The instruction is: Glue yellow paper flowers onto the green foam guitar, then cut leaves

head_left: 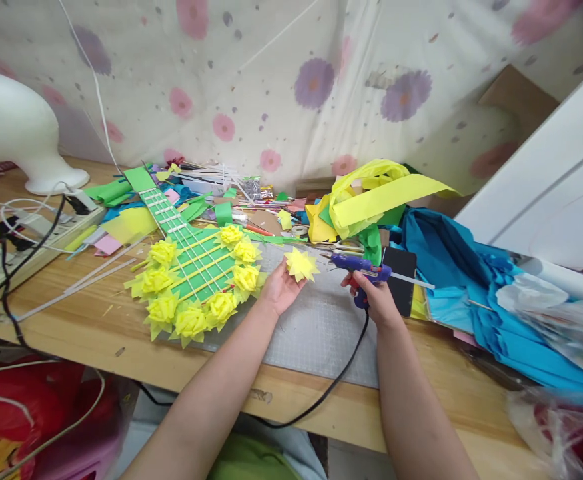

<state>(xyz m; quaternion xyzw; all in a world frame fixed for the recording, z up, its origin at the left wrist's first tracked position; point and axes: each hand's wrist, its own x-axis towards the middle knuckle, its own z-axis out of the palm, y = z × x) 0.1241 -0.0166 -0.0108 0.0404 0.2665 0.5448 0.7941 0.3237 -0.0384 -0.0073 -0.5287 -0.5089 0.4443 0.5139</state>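
Note:
My left hand [282, 289] holds a yellow paper flower [302, 265] with pointed petals over the grey cutting mat [306, 340]. In my right hand [374, 293] is a blue glue gun [364, 268], its nozzle pointing left toward the flower without touching it. A white glue stick [413, 280] sticks out of the gun's rear. To the left of my hands lies a green guitar-shaped piece [191, 257] with white and yellow strips as strings. Several yellow flowers [190, 321] line the lower and right edges of its body.
Yellow crepe paper [371, 207] and paper scraps lie along the back. Blue paper [486, 300] and clear plastic are at the right. A power strip [36, 247] and white foam head [16, 127] stand left. The gun's black cord [338, 377] crosses the mat.

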